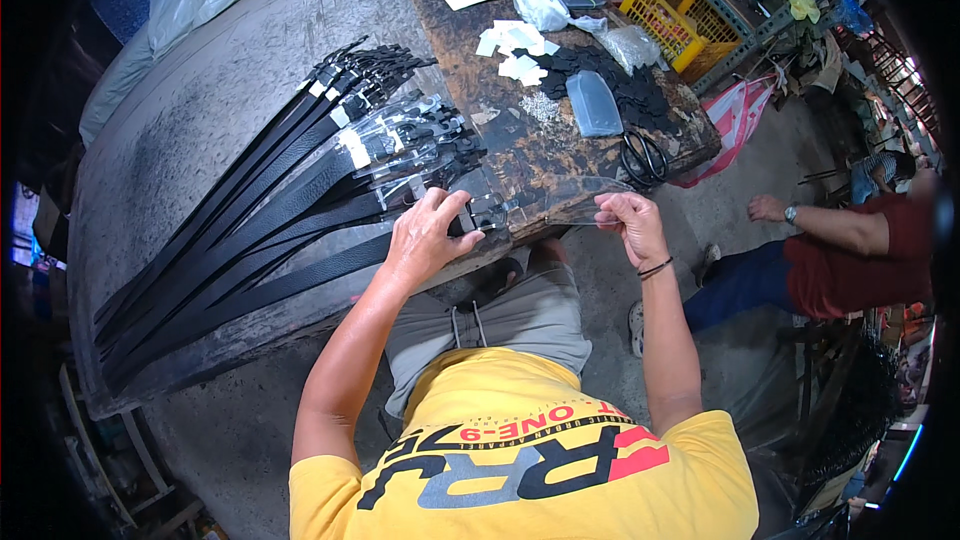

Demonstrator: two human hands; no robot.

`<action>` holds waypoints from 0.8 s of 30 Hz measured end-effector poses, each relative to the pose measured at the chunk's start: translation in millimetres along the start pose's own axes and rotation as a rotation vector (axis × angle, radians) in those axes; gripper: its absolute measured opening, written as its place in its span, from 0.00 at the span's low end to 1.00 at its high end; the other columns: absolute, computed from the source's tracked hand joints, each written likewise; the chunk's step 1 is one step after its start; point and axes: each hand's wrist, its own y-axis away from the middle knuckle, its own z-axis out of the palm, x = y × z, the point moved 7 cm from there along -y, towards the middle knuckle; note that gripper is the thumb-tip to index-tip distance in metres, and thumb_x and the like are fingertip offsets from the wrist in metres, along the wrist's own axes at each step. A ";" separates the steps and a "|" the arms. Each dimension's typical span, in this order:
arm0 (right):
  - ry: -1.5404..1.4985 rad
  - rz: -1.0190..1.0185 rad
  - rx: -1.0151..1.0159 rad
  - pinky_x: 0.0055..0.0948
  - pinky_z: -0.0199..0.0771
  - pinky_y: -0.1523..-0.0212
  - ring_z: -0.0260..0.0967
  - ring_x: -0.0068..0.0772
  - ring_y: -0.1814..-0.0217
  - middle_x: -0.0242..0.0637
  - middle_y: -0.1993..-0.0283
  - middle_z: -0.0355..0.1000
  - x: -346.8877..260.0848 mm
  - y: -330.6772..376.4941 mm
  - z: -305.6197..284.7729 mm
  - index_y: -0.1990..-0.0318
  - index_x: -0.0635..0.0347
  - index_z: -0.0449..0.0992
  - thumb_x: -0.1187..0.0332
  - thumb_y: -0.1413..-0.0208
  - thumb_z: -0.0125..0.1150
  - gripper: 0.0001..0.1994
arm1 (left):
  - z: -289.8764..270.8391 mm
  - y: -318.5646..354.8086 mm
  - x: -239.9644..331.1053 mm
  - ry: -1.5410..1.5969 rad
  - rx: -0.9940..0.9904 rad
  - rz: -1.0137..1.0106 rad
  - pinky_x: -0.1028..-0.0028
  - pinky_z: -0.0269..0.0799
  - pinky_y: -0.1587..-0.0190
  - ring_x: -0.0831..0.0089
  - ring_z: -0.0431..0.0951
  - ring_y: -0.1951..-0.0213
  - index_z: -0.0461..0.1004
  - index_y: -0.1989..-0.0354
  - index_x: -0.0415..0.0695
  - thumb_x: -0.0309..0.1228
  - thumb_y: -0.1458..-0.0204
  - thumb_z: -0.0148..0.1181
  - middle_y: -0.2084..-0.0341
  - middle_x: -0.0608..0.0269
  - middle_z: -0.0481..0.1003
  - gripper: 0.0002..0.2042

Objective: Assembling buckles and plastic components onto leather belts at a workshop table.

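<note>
My left hand (425,232) is closed on the buckle end of a black belt (335,270), at the near edge of the table. The metal buckle (488,212) sticks out to the right of my fingers. From the buckle a clear plastic sleeve (565,198) stretches right to my right hand (636,226), which pinches its far end. How far the sleeve covers the buckle I cannot tell. Beyond my left hand many black belts (230,205) lie fanned out, their buckle ends together, some under clear plastic (352,145).
Black-handled scissors (643,158) lie near the table's right corner. Behind them are a clear plastic box (594,104), black pieces (640,95), white tags (520,68) and a yellow crate (668,28). At right stands another person (840,255) in a dark red shirt.
</note>
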 end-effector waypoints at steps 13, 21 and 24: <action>-0.048 -0.012 -0.130 0.29 0.79 0.65 0.77 0.29 0.67 0.43 0.60 0.76 -20.1 -9.7 9.7 0.69 0.65 0.77 0.62 0.44 0.60 0.12 | -12.8 5.5 5.8 0.001 0.035 0.078 0.63 0.73 0.65 0.58 0.75 0.66 0.70 0.55 0.52 0.41 0.60 0.68 0.71 0.60 0.69 0.23; -0.084 0.009 -0.185 0.29 0.79 0.65 0.76 0.30 0.67 0.42 0.62 0.76 -18.7 -7.6 13.5 0.67 0.65 0.77 0.59 0.45 0.61 0.14 | -19.2 7.3 6.0 0.019 0.028 0.050 0.65 0.73 0.63 0.58 0.76 0.65 0.72 0.52 0.49 0.38 0.63 0.70 0.68 0.59 0.72 0.25; -0.117 0.001 -0.218 0.31 0.80 0.65 0.77 0.32 0.66 0.43 0.62 0.76 -18.3 -6.3 21.5 0.68 0.65 0.76 0.60 0.45 0.60 0.14 | -20.2 7.2 6.6 0.004 0.028 0.055 0.65 0.73 0.63 0.58 0.76 0.66 0.72 0.53 0.49 0.39 0.63 0.70 0.68 0.59 0.72 0.25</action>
